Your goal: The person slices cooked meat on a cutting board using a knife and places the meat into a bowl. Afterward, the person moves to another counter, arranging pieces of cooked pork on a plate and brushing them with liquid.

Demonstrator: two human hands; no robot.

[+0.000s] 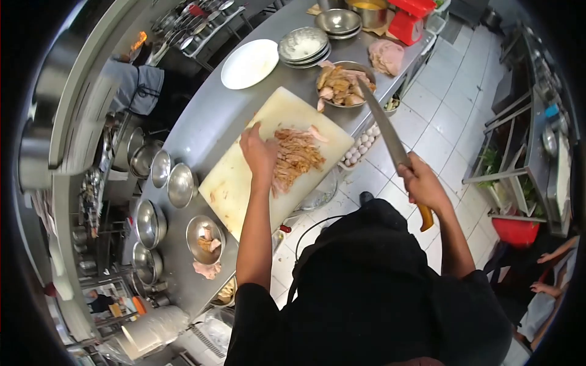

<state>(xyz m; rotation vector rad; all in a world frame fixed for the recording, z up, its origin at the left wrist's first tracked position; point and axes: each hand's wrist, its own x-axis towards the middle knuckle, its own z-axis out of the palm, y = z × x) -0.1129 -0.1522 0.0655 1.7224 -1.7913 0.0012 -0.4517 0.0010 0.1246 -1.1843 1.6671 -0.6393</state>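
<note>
- Looks like the slicing step: chopped meat [297, 160] on cutting board [235, 183].
- Right hand [421, 183]: fingers wrapped round knife [386, 125], blade off the board.
- Left hand [260, 154]: at meat's edge, fingers part-bent; can't tell if gripping.
- Another cut would need blade lowered, left fingertips clear.
- Far bowl [349, 106]: meat chunks [339, 84]. Near bowl [195, 229]: few meat scraps [209, 243].

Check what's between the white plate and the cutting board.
In the head view, only bare steel tabletop shows between the white plate and the cutting board.
</note>
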